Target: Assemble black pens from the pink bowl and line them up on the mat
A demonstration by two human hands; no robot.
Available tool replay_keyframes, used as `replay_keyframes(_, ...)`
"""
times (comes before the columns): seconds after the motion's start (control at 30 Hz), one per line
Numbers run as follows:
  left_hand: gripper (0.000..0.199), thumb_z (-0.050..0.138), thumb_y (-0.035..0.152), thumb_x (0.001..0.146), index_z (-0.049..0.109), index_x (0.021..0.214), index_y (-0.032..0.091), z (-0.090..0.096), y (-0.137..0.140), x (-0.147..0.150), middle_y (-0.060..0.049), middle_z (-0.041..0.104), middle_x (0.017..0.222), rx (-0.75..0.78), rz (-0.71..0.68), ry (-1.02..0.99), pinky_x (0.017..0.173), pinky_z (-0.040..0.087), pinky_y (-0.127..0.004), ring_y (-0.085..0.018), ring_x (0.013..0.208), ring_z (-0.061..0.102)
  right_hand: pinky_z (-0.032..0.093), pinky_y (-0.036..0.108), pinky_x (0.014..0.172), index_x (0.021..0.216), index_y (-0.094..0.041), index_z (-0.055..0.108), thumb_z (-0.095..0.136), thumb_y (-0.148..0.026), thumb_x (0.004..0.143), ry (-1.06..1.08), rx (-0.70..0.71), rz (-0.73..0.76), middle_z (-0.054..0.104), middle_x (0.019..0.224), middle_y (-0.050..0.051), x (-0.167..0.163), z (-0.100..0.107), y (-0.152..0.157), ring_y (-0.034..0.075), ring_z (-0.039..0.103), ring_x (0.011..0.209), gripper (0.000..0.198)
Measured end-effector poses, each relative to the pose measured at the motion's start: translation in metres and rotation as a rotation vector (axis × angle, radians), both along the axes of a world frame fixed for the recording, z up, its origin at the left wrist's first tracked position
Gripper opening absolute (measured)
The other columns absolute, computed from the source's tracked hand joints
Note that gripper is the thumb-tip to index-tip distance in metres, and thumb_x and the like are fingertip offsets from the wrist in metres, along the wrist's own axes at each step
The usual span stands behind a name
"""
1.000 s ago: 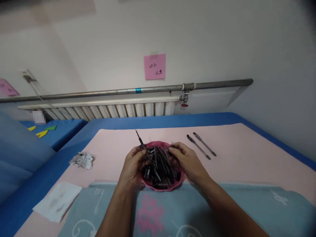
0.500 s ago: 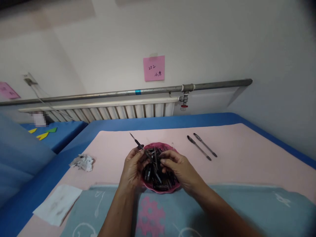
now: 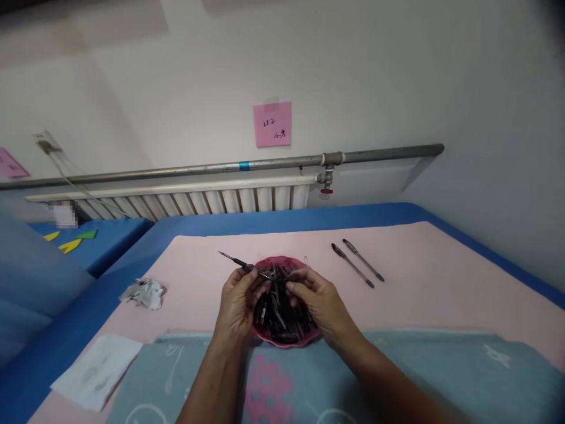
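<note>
My left hand [image 3: 236,300] pinches a slim dark pen [image 3: 241,263] between thumb and fingers. Its thin pointed tip sticks out to the upper left, and its other end reaches over a pink scalloped basket [image 3: 285,344]. Close to that end, my right hand [image 3: 322,300] has thumb and forefinger pinched together; what lies between them is too small and dark to make out. Under both hands the basket holds a heap of dark pen parts [image 3: 279,318], partly covered by my fingers.
Two capped black pens [image 3: 353,265] [image 3: 364,260] lie side by side on the pink sheet [image 3: 424,282] to the right. Crumpled stained tissue [image 3: 148,293] and a smudged white paper [image 3: 97,370] lie on the left. A grey-green patterned cloth [image 3: 397,371] covers the near edge.
The pen in my left hand has tilted flatter, its tip swinging down and left. My right hand stays pinched over the basket. The whole view has shifted slightly.
</note>
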State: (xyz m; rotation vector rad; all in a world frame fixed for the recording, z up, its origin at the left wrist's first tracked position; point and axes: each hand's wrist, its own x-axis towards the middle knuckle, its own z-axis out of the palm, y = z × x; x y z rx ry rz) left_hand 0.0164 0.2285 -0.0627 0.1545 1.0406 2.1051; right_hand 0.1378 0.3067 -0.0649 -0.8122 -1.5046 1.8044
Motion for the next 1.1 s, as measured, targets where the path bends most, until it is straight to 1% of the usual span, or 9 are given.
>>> replay_keyframes(0.37, 0.021, 0.075, 0.009, 0.06, 0.056, 0.068, 0.014, -0.006, 0.004, 0.005, 0.0, 0.067, 0.067, 0.02, 0.023, -0.018, 0.069, 0.056, -0.028, -0.013, 0.068, 0.067, 0.04, 0.023, 0.051, 0.079, -0.019, 0.06, 0.061, -0.03, 0.067, -0.012, 0.084, -0.035, 0.052, 0.054, -0.006, 0.0, -0.007, 0.001, 0.01, 0.048, 0.048, 0.016)
replay_keyframes(0.43, 0.022, 0.076, 0.01, 0.06, 0.056, 0.068, 0.014, -0.008, 0.005, 0.006, 0.0, 0.067, 0.068, 0.028, 0.015, -0.016, 0.069, 0.056, -0.028, -0.014, 0.068, 0.067, 0.042, 0.024, 0.052, 0.079, -0.019, 0.061, 0.06, -0.029, 0.068, -0.013, 0.155, -0.053, 0.056, 0.061, -0.004, 0.001, -0.008, 0.001, 0.011, 0.05, 0.051, 0.015)
replay_keyframes(0.5, 0.024, 0.078, 0.012, 0.058, 0.056, 0.068, 0.014, -0.01, 0.006, 0.008, -0.001, 0.068, 0.069, 0.026, 0.009, -0.008, 0.069, 0.056, -0.028, -0.015, 0.07, 0.067, 0.044, 0.025, 0.055, 0.079, -0.02, 0.062, 0.059, -0.029, 0.071, -0.029, 0.271, -0.071, 0.06, 0.067, -0.002, 0.003, -0.01, 0.0, 0.012, 0.053, 0.056, 0.012)
replay_keyframes(0.57, 0.025, 0.079, 0.014, 0.058, 0.056, 0.068, 0.014, -0.01, 0.006, 0.009, -0.001, 0.068, 0.07, 0.019, 0.001, 0.002, 0.069, 0.056, -0.028, -0.015, 0.071, 0.067, 0.046, 0.026, 0.058, 0.08, -0.021, 0.063, 0.057, -0.029, 0.074, -0.05, 0.385, -0.088, 0.062, 0.07, -0.001, 0.006, -0.012, 0.001, 0.015, 0.056, 0.062, 0.012)
replay_keyframes(0.63, 0.026, 0.08, 0.016, 0.057, 0.057, 0.069, 0.014, -0.011, 0.007, 0.011, -0.001, 0.068, 0.07, 0.011, -0.011, 0.011, 0.069, 0.056, -0.028, -0.015, 0.071, 0.067, 0.046, 0.026, 0.059, 0.082, -0.022, 0.063, 0.056, -0.029, 0.076, -0.061, 0.455, -0.101, 0.062, 0.071, -0.001, 0.009, -0.015, 0.001, 0.016, 0.058, 0.065, 0.012)
replay_keyframes(0.8, 0.026, 0.08, 0.018, 0.056, 0.059, 0.071, 0.013, -0.009, 0.007, 0.014, -0.002, 0.068, 0.071, 0.001, -0.059, 0.047, 0.066, 0.055, -0.027, -0.015, 0.07, 0.067, 0.046, 0.025, 0.054, 0.088, -0.021, 0.059, 0.052, -0.032, 0.08, -0.098, 0.475, -0.061, 0.06, 0.066, -0.002, 0.014, -0.016, 0.004, 0.015, 0.056, 0.058, 0.015)
replay_keyframes(0.9, 0.025, 0.08, 0.016, 0.056, 0.06, 0.071, 0.012, -0.009, 0.006, 0.014, -0.002, 0.068, 0.072, -0.008, -0.079, 0.056, 0.066, 0.056, -0.027, -0.015, 0.07, 0.066, 0.047, 0.026, 0.055, 0.093, -0.021, 0.057, 0.046, -0.032, 0.084, -0.107, 0.494, -0.049, 0.062, 0.071, -0.001, 0.014, -0.012, 0.003, 0.014, 0.057, 0.057, 0.017)
replay_keyframes(1.0, 0.024, 0.079, 0.015, 0.057, 0.06, 0.071, 0.013, -0.009, 0.006, 0.013, -0.002, 0.068, 0.072, -0.015, -0.078, 0.046, 0.066, 0.055, -0.027, -0.015, 0.07, 0.066, 0.048, 0.029, 0.064, 0.092, -0.021, 0.057, 0.049, -0.032, 0.083, -0.186, 0.652, -0.082, 0.064, 0.079, 0.002, 0.015, -0.009, 0.003, 0.016, 0.06, 0.069, 0.017)
replay_keyframes(1.1, 0.024, 0.078, 0.015, 0.058, 0.059, 0.072, 0.013, -0.009, 0.006, 0.014, -0.002, 0.067, 0.071, -0.016, -0.068, 0.041, 0.066, 0.055, -0.026, -0.014, 0.069, 0.066, 0.047, 0.03, 0.069, 0.088, -0.021, 0.057, 0.055, -0.026, 0.078, -0.274, 0.824, -0.102, 0.065, 0.08, 0.002, 0.017, -0.009, 0.003, 0.018, 0.06, 0.075, 0.012)
